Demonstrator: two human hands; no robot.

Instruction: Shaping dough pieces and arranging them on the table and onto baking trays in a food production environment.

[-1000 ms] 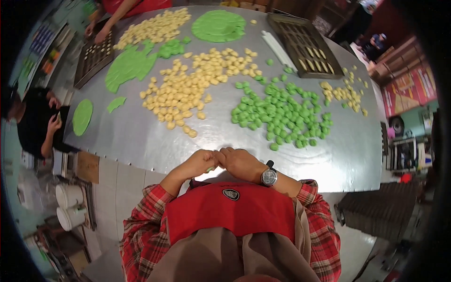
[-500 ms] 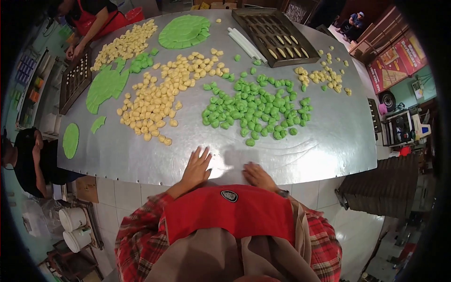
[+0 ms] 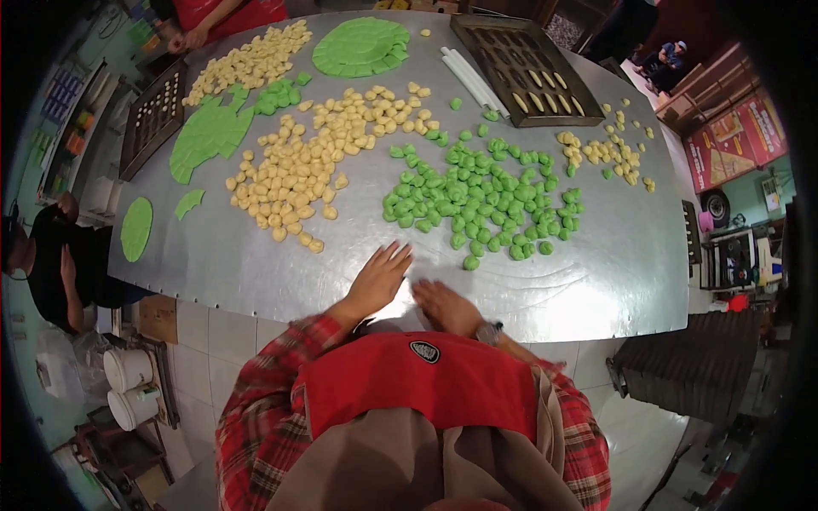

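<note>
My left hand (image 3: pixel 380 277) is over the near edge of the metal table (image 3: pixel 324 281), fingers stretched out and nothing in them. Close beside it, my right hand (image 3: pixel 447 308) is slightly blurred, its fingers extended toward the left one; it holds nothing I can see. Ahead and to the right lies a loose spread of green dough balls (image 3: pixel 503 200), a few just beyond my fingertips. A larger scatter of yellow dough balls (image 3: pixel 294 183) lies ahead and to the left.
Green dough sheets (image 3: pixel 362 47) lie at the far middle and left. White rods (image 3: pixel 474 81) rest by a dark moulded tray (image 3: pixel 524 72) with yellow pieces. A second tray (image 3: pixel 153 119) stands far left, near another person's hand (image 3: pixel 196 37). More yellow pieces (image 3: pixel 601 152) lie far right.
My hands have come closer together, the right one moving left and the left one shifting right and forward. The view has shifted, so the table's contents appear farther right.
</note>
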